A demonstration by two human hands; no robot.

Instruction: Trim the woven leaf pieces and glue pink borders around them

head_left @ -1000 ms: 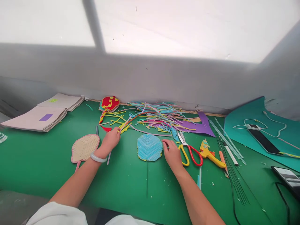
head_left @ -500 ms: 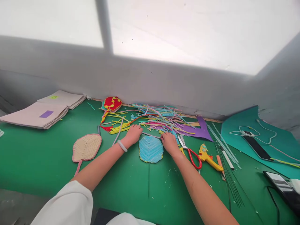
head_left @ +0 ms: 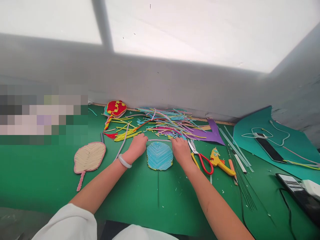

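A pale pink pipe cleaner stretches between my two hands, just above the top edge of a blue leaf-shaped fan. My left hand is closed on its left end and my right hand on its right end. The blue fan lies flat, with yellow bits along its edge and a thin dark wire running from its bottom toward me. To the left rests a finished-looking beige fan with a pink rim and pink handle.
Behind my hands lies a pile of coloured pipe cleaners. A red fan is at the back left. Red-handled scissors, a yellow glue gun, wires and a phone lie to the right.
Both hands have lifted slightly, and the pink pipe cleaner is now straighter between them along the blue fan's top edge. The view has shifted a little.
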